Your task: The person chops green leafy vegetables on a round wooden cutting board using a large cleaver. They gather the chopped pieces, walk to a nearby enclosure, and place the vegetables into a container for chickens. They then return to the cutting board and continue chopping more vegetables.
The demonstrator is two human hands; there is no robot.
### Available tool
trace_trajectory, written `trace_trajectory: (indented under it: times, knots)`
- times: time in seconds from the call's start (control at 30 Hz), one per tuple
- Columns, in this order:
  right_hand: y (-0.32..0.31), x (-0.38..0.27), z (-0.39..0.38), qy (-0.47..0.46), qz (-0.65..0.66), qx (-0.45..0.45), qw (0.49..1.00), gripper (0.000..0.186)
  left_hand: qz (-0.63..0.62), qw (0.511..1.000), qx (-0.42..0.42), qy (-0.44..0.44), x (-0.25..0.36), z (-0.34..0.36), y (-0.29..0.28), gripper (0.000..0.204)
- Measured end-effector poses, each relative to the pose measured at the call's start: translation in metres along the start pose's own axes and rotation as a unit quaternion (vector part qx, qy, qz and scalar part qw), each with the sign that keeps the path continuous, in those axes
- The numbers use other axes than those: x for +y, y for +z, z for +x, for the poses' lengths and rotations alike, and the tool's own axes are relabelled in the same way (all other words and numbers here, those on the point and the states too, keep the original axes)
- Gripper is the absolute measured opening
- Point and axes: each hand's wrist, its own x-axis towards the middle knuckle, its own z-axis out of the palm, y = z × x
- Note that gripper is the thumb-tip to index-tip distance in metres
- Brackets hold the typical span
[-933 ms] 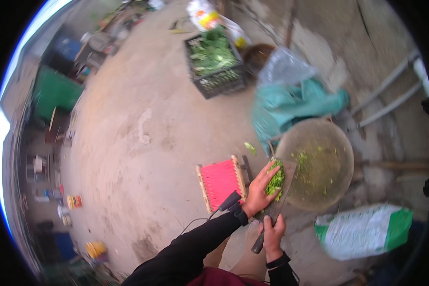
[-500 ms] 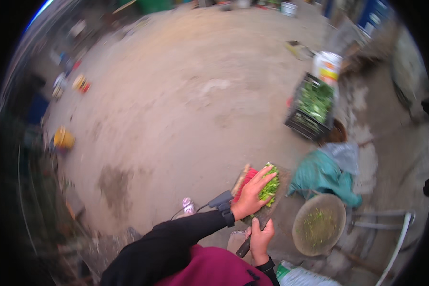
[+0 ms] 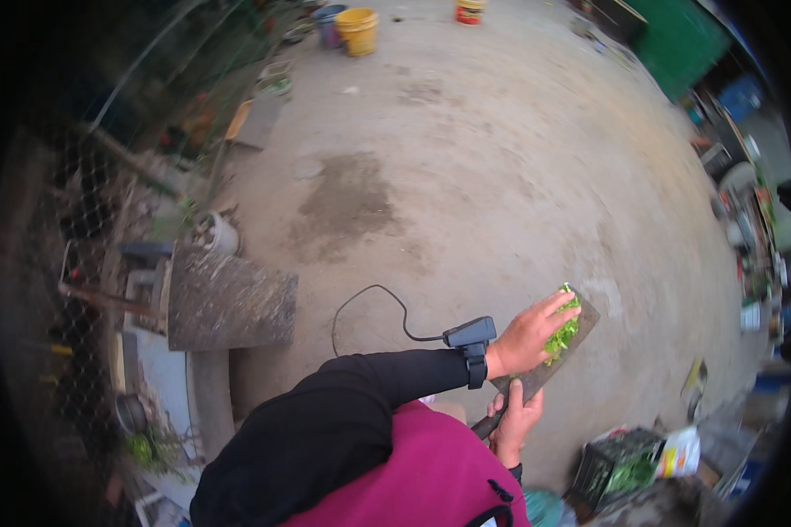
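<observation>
Along the left edge of the cleaver (image 3: 561, 358), up to its far end, lie chopped greens (image 3: 564, 335), covered in part by the left hand (image 3: 531, 337), its fingers outstretched and slightly apart. At the near end, the right hand (image 3: 516, 424) has its fingers clamped around the handle (image 3: 487, 427).

We can read no words or numbers: the coloured markings on the white bag (image 3: 679, 451) and red-yellow bucket (image 3: 469, 11) are too blurred.

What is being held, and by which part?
The right hand holds a cleaver by its handle; the left hand rests on chopped greens on the blade.
</observation>
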Motion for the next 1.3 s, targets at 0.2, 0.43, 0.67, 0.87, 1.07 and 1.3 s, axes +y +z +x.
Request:
trace_trajectory:
  times: [0.2, 0.43, 0.67, 0.87, 1.07, 1.3]
  knots:
    - [0.160, -0.030, 0.105, 0.074, -0.044, -0.112, 0.990, 0.016, 0.084, 0.988, 0.085, -0.096, -0.086, 0.096, -0.143, 0.077]
    - [0.320, -0.039, 0.277, 0.065, -0.135, -0.244, 0.958, 0.011, 0.182, 0.954, 0.200, -0.130, -0.200, 0.222, -0.273, 0.071]
    - [0.456, -0.087, 0.387, 0.136, -0.174, -0.322, 0.920, 0.011, 0.202, 0.925, 0.251, -0.202, -0.275, 0.334, -0.367, 0.076]
    - [0.591, -0.066, 0.478, 0.150, -0.181, -0.366, 0.901, 0.015, 0.237, 0.904, 0.292, -0.202, -0.381, 0.389, -0.460, 0.074]
    - [0.745, -0.053, 0.567, 0.132, -0.209, -0.373, 0.894, 0.018, 0.228, 0.900, 0.312, -0.200, -0.490, 0.467, -0.574, 0.074]
    - [0.910, -0.033, 0.624, 0.167, -0.233, -0.413, 0.864, 0.010, 0.242, 0.875, 0.340, -0.247, -0.587, 0.512, -0.702, 0.072]
